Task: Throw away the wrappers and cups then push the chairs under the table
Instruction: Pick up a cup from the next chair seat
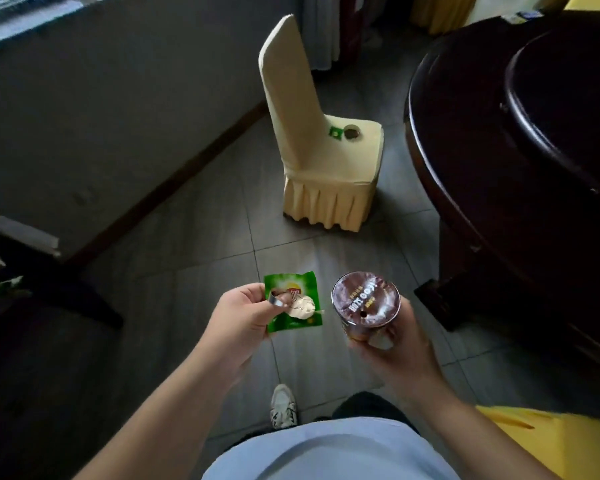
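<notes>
I had the green wrapper [293,303] pinched at its left edge in my left hand [243,313], thumb and forefinger closed on it. It looked thin, limp and light, so an edge pinch was enough, though foil like that can slip. My right hand [392,337] cupped the brown cup [365,304] from below at about five o'clock, fingers wrapped round its lower wall; the sealed lid faced up, with a small hole. I judged the wall soft and easily crushed, best held low and gently. At twelve o'clock stood the covered chair [321,140], well apart from me, its seat bearing another cup [351,132] and a green scrap [335,132]. The dark table [465,140] lay at two o'clock.
</notes>
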